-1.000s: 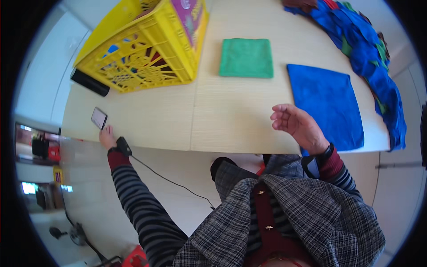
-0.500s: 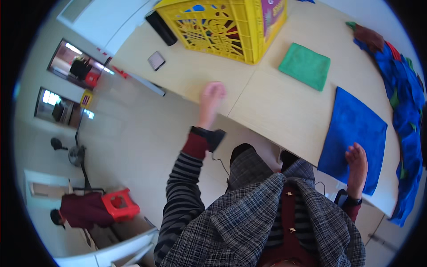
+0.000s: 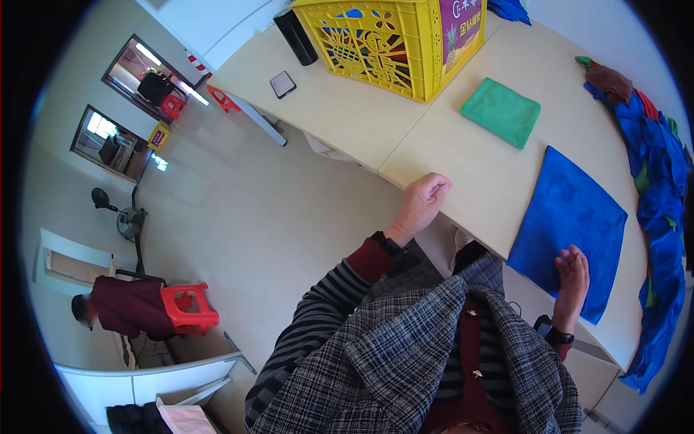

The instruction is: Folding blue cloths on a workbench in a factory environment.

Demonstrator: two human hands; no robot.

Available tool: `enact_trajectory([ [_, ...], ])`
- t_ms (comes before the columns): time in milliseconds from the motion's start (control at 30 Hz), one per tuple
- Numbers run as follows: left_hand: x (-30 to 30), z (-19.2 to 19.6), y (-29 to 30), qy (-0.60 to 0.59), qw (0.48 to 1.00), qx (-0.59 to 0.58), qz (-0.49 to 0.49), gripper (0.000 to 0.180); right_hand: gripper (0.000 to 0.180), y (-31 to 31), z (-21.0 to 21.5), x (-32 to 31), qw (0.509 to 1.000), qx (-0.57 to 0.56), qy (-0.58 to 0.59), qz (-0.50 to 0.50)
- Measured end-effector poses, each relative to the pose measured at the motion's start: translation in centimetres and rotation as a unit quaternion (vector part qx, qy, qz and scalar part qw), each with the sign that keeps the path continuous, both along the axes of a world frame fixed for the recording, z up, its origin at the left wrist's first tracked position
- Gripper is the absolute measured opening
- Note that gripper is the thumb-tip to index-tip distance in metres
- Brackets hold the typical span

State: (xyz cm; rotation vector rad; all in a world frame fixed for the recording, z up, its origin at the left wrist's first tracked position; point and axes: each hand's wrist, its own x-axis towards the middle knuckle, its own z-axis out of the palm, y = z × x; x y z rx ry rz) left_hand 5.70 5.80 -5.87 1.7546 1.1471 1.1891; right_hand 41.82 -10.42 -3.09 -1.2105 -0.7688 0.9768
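A blue cloth [image 3: 567, 228] lies flat on the right part of the table, its near edge overhanging the table edge. Over its lower part is my right hand [image 3: 572, 281], fingers stretched out and slightly bent; whether it touches the fabric I cannot tell. My left hand [image 3: 425, 204] is at the table's near edge, left of the blue cloth, with its fingers curled in and nothing visible in them. Beyond both hands lies a folded green cloth [image 3: 502, 113].
A yellow plastic crate [image 3: 376, 54] with coloured fabric inside stands at the back. Left of it are a black cylinder [image 3: 296, 36] and a phone [image 3: 283, 84]. A heap of blue, green and brown cloths [image 3: 654, 195] runs along the right. A seated person [image 3: 130, 307] is at far left.
My left hand has moved right and nearer to me, along the table edge toward the blue cloth. My right hand has shifted slightly nearer to me. The view has tilted a little.
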Motion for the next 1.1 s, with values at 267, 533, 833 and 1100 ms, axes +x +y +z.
enact_trajectory([
  [267, 1.3, 1.7, -2.8, 0.073, 0.997, 0.026, -0.007, 0.007, 0.035, -1.2, -0.3, 1.1, 1.0, 0.015, -0.013, -0.022],
  [533, 5.1, 3.1, -3.6, 0.124, 0.983, 0.13, -0.04, 0.003, 0.03, -3.2, -0.5, 3.5, 0.986, 0.024, -0.12, -0.109],
  [833, 6.4, 2.9, -4.0, 0.145, 0.981, 0.117, -0.059, 0.005, 0.03, -4.6, -1.0, 4.8, 0.992, 0.026, -0.084, -0.09],
  [1100, 8.8, 2.5, -2.9, 0.089, 0.988, 0.082, -0.096, 0.005, 0.027, -5.2, 0.4, 6.8, 0.991, 0.004, -0.092, -0.101],
])
